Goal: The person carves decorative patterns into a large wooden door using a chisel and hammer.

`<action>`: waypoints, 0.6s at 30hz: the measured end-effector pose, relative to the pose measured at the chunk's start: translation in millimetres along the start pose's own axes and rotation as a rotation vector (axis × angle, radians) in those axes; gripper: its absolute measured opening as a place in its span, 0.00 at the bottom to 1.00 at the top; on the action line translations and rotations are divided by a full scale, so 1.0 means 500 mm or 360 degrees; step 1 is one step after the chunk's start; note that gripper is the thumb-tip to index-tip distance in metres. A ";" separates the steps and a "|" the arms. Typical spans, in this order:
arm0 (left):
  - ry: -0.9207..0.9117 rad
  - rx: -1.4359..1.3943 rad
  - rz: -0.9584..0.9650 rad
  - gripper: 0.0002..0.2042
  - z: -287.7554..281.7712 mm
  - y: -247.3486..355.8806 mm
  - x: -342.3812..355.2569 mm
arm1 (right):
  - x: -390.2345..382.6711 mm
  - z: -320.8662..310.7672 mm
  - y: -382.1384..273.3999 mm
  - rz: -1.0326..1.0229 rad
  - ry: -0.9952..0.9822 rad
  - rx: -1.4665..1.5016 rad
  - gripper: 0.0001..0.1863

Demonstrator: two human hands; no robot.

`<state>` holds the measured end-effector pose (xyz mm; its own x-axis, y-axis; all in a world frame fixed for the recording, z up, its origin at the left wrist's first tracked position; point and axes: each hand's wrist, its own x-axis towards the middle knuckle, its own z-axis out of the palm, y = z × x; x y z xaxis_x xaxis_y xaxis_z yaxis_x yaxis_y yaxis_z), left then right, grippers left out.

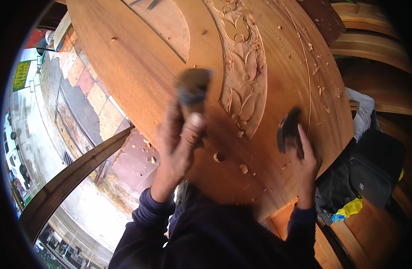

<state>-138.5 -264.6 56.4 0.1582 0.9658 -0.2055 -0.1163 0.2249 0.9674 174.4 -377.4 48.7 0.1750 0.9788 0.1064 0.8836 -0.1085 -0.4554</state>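
Observation:
My left hand (179,139) holds a blurred, thick tool (192,87) with a dark brown top and a bluish band, raised over the wooden panel. On my right, my right hand (303,152) grips a dark, slim, slightly curved object (286,130), too blurred to identify, above the panel's right part. The large orange-brown panel (107,54) bears a carved band of leaves and flowers (244,80) between the two hands and above them. Curved cut lines run along its right side. Wood chips (244,169) lie scattered on it, and a round hole shows below the carving.
At the right are stacked wooden boards (367,18), a black bag (374,166) and yellow plastic (349,207). A dark wooden bar (71,175) crosses the lower left. Beyond the panel's left edge are a tiled pavement (85,85) and a street with white vehicles (15,148).

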 end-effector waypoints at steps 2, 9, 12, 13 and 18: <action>-0.0175 0.0260 0.0143 0.24 0.035 -0.001 -0.004 | -0.037 0.005 -0.001 -0.0085 0.0038 -0.0101 0.27; -0.0868 0.0613 0.0550 0.27 0.237 -0.009 0.015 | -0.014 -0.040 -0.022 0.0073 0.0216 0.0200 0.36; -0.0821 0.0632 0.0508 0.26 0.281 -0.020 0.030 | 0.089 0.014 -0.058 0.0147 0.0210 0.1601 0.45; -0.0766 0.0640 0.0488 0.26 0.286 -0.024 0.039 | 0.133 0.034 -0.067 0.0100 0.0126 0.1975 0.46; -0.0069 0.0328 0.0575 0.23 0.166 -0.028 0.167 | 0.321 0.096 -0.135 0.0240 0.0107 0.2764 0.36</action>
<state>-42.5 -198.0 37.8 0.1850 0.9705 0.1548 0.0262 -0.1623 0.9864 121.9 -204.7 54.2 0.2606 0.9654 -0.0096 -0.5856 0.1502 -0.7966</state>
